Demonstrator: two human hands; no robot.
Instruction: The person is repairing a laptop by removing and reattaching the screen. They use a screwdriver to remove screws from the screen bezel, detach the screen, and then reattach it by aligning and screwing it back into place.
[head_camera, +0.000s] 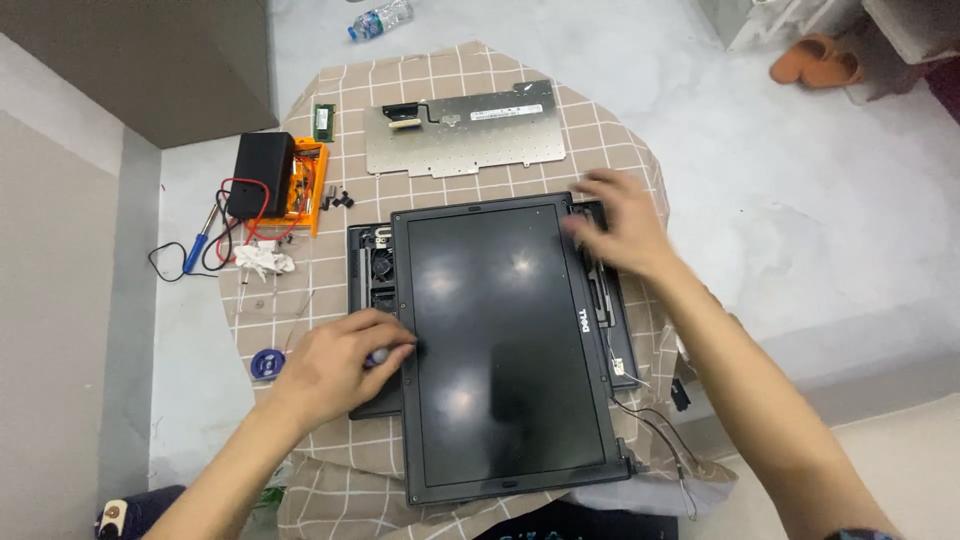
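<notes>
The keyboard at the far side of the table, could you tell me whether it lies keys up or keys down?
Keys down: the keyboard shows its bare metal backplate and ribbon cable, no keys.

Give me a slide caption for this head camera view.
Left hand holds a small tool at the laptop screen panel; right hand rests on its far edge.

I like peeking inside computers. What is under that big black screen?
Under the screen panel lies the opened laptop base, showing at its left and right edges. Its middle is covered.

Dark rectangular laptop screen panel (505, 345) lies mid-table — a white label strip (506, 112) on the grey keyboard back (462, 130).
</notes>
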